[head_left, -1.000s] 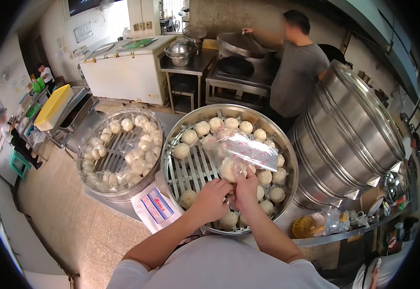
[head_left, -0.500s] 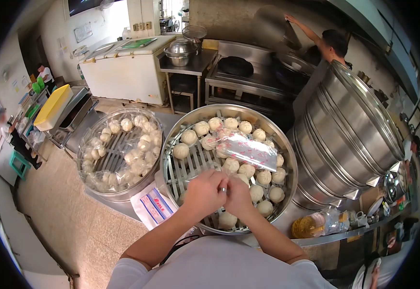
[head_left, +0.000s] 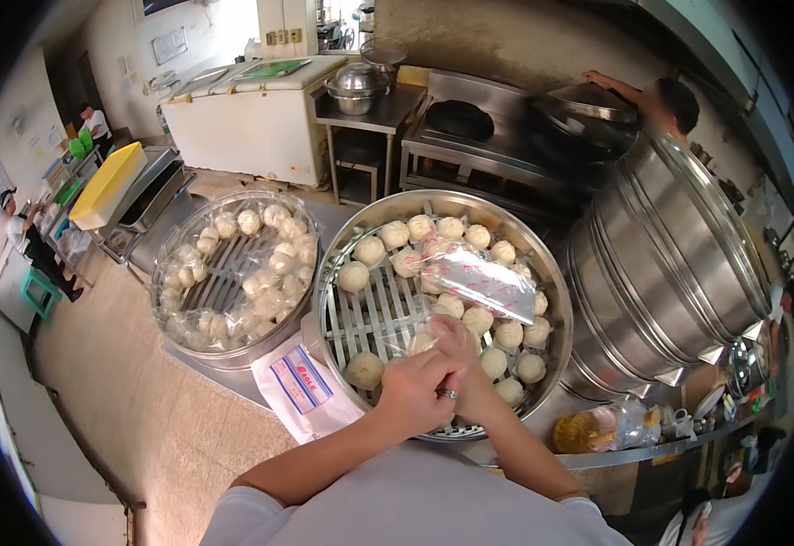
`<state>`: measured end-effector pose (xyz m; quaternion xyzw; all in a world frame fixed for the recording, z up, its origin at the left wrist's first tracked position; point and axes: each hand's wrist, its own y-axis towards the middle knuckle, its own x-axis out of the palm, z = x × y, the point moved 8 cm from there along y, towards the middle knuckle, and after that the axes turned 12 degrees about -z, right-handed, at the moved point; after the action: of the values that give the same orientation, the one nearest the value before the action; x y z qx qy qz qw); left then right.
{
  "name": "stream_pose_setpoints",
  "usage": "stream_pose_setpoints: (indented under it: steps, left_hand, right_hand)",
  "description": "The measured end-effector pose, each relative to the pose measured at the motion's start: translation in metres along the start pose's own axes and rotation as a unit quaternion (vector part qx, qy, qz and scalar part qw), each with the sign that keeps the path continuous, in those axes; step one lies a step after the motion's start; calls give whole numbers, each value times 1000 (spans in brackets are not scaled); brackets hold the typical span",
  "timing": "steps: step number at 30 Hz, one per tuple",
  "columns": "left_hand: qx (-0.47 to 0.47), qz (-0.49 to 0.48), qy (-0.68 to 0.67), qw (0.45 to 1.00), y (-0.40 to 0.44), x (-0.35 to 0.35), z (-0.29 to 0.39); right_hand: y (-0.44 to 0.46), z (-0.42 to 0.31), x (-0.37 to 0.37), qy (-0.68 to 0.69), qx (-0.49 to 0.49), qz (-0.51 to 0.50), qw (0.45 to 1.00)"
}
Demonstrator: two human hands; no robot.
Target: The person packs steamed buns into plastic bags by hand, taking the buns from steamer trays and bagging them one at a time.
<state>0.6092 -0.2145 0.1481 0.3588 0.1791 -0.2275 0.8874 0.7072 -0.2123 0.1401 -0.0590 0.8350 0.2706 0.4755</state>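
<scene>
Over the near part of a round metal steamer tray (head_left: 559, 300), my two hands meet. My left hand (head_left: 415, 387) has its fingers curled together; what they pinch is too small to name. My right hand (head_left: 470, 369) is blurred beside it, its fingers towards a clear plastic bag (head_left: 395, 329). One pale bun (head_left: 422, 343) shows just beyond my fingers. Several pleated buns (head_left: 477, 318) lie on the slats round the hands, and a printed stack of plastic bags (head_left: 488, 284) rests on some of them. Another bun (head_left: 364, 370) sits left of my left hand.
A second steamer tray (head_left: 233, 357) with several bagged buns stands at the left. A white printed packet (head_left: 301, 382) lies between the trays. Stacked steamers (head_left: 661, 273) rise at the right, beside a yellow-filled bottle (head_left: 588, 429). A co-worker (head_left: 675, 105) stands at the stove; two people are far left.
My hands have moved from working at a bun, through a joined position, to slightly lower right. The co-worker has moved right and a large lid now covers the wok. The view has shifted slightly.
</scene>
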Motion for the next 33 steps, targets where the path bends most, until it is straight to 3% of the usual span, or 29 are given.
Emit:
stream_pose_setpoints:
  steps: [2, 4, 6, 9, 12, 13, 16, 20, 21, 24, 25, 28, 29, 33]
  left_hand:
    - [5, 12, -14, 1000, -5, 4, 2]
    - [55, 20, 2, 998, -5, 2, 12]
    - [60, 37, -8, 997, -8, 1, 18]
    - [-99, -8, -92, 991, -12, -2, -8]
    - [-213, 57, -250, 943, -15, -18, -41]
    - [-237, 72, -327, 912, -16, -20, -57]
    - [-282, 93, -344, 891, -12, -46, -74]
    - [-170, -28, -380, 909, -5, -60, -53]
    - [-207, -99, -387, 893, -7, -62, -47]
    - [-41, -53, -170, 983, -7, -103, -32]
    - [-21, -57, -100, 993, -12, -108, -29]
    - [-152, -124, -156, 968, -37, -84, -59]
    - [-150, -98, -180, 967, -48, -77, -80]
    - [-205, 34, -243, 948, -60, -142, -112]
  right_hand:
    - [-10, 20, 10, 47, 77, -4, 996]
    - [-12, 21, 14, 63, 85, -16, 994]
    - [-4, 5, 13, -22, -28, 40, 999]
    - [1, -12, 4, -57, -9, -29, 998]
    - [4, -6, 7, 34, 79, -120, 989]
    - [1, 4, 14, 7, 140, -195, 971]
    - [7, -29, -16, 60, 37, -42, 997]
    - [20, -38, -9, 79, 110, -25, 990]
    - [26, -42, -7, 108, 71, 7, 992]
    - [48, -44, 0, 148, 21, -12, 989]
    - [60, -51, -1, 162, 80, -61, 982]
    - [90, -86, 14, 304, 16, -67, 950]
    - [97, -90, 25, 258, 7, -100, 961]
    - [132, -121, 29, 264, -71, -15, 962]
